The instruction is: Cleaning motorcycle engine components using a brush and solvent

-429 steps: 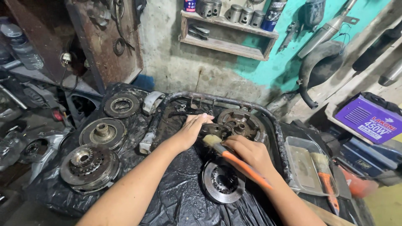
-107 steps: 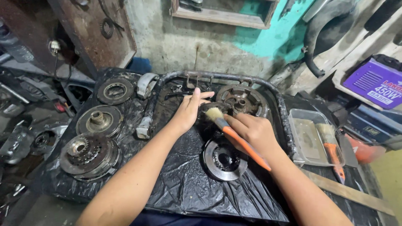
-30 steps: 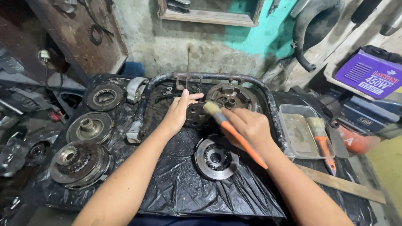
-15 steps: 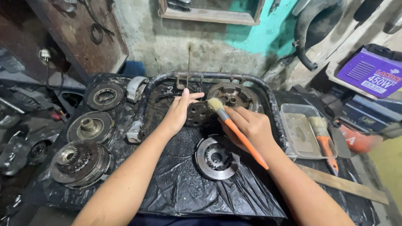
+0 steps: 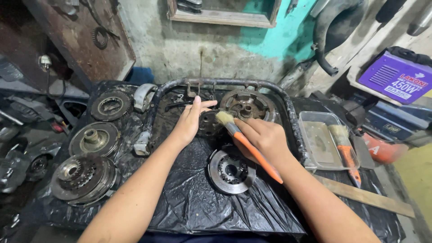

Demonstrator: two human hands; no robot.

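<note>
In the head view, the left hand [image 5: 191,121] lay flat, steadying a dark round part [image 5: 209,123] on black plastic sheet [image 5: 189,198], while the right hand [image 5: 265,137] gripped an orange-handled brush [image 5: 245,141], mid-cleaning; careful bristle strokes seemed needed.

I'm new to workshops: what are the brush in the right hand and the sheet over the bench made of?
Orange-handled brush: handle looks like smooth plastic, pale bristles may be natural fibre. Crinkled black sheet: thin glossy plastic film, judging by its shiny wrinkles.

Dim, even light from above, soft shadows, sharp centre, slight wide-angle bending at edges.
</note>
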